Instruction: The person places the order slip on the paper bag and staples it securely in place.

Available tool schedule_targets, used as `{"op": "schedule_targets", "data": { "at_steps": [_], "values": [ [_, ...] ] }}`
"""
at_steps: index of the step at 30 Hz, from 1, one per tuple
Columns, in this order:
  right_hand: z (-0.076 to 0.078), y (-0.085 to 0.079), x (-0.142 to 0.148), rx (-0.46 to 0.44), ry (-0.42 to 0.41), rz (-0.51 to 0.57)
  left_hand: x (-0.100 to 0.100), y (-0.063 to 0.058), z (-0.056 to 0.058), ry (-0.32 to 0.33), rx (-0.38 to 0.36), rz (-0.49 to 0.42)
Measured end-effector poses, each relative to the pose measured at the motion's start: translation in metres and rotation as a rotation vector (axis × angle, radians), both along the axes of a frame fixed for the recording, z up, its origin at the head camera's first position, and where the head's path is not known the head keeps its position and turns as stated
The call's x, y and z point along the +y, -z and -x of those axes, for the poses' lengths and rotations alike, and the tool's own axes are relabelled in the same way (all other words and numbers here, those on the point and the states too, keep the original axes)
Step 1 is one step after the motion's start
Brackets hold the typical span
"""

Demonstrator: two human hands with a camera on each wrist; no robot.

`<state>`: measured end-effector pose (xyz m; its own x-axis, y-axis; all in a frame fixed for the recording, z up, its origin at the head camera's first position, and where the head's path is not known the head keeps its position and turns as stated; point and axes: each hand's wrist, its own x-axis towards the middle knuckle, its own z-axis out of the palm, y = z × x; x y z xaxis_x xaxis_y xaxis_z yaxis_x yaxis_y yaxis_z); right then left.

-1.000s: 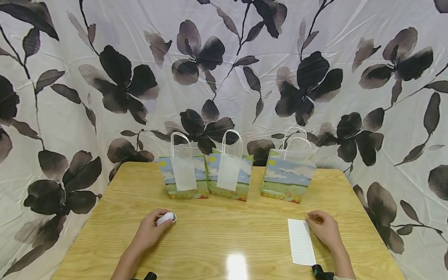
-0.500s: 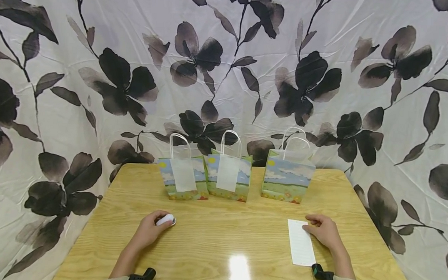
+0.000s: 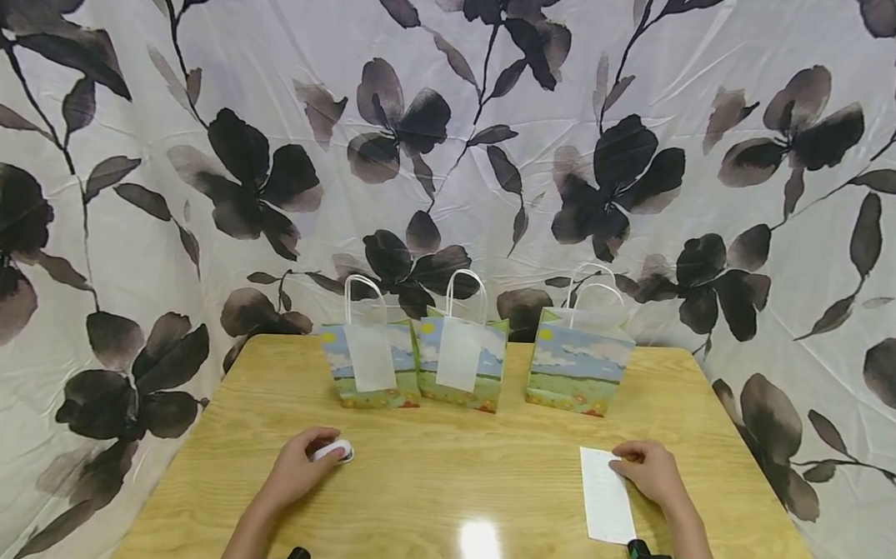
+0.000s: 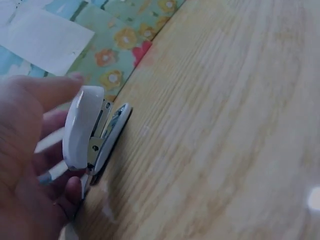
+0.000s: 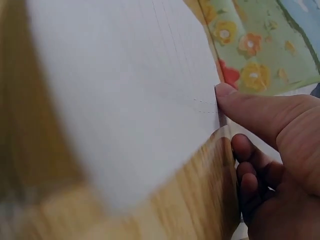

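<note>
In the head view my left hand (image 3: pixel 297 466) grips a small white stapler (image 3: pixel 334 450) low over the left part of the table. The left wrist view shows the stapler (image 4: pixel 82 127) on its side, its jaws apart and the metal between them visible, with fingers behind it. On the right, a white slip of paper (image 3: pixel 607 505) with faint lines lies lengthwise away from me. My right hand (image 3: pixel 655 474) pinches its far right corner. Up close in the right wrist view, the thumb presses the edge of the paper (image 5: pixel 130 100), other fingers curled below.
Three paper gift bags with white handles stand at the back of the wooden table (image 3: pixel 408 511). A white slip covers part of the left bag (image 3: pixel 407 353) and the middle bag (image 3: pixel 491 356); the right bag (image 3: pixel 581 369) shows none. A floral cloth (image 3: pixel 453 171) hangs behind.
My right thumb has moved from beside the paper onto its far right corner. The left hand keeps hold of the stapler in nearly the same place. The head view has shifted slightly.
</note>
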<state>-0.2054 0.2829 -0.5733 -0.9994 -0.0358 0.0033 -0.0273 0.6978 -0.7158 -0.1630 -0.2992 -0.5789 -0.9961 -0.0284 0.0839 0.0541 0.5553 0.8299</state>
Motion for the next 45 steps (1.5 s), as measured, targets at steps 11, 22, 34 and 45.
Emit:
{"op": "schedule_targets", "data": {
  "at_steps": [11,22,34,45],
  "values": [
    [0.004,-0.003,-0.01,-0.032,-0.038,-0.004,0.013,-0.023,-0.006,-0.036,0.188,-0.069],
    [0.0,-0.032,-0.023,-0.045,-0.049,0.097,0.08,-0.082,-0.004,0.213,0.287,-0.058],
    [0.001,-0.097,-0.038,0.205,-0.111,0.052,0.135,-0.119,0.031,0.526,0.37,-0.005],
    [0.026,-0.14,-0.011,0.31,-0.048,0.064,0.184,-0.18,0.058,0.679,0.406,0.052]
  ]
}}
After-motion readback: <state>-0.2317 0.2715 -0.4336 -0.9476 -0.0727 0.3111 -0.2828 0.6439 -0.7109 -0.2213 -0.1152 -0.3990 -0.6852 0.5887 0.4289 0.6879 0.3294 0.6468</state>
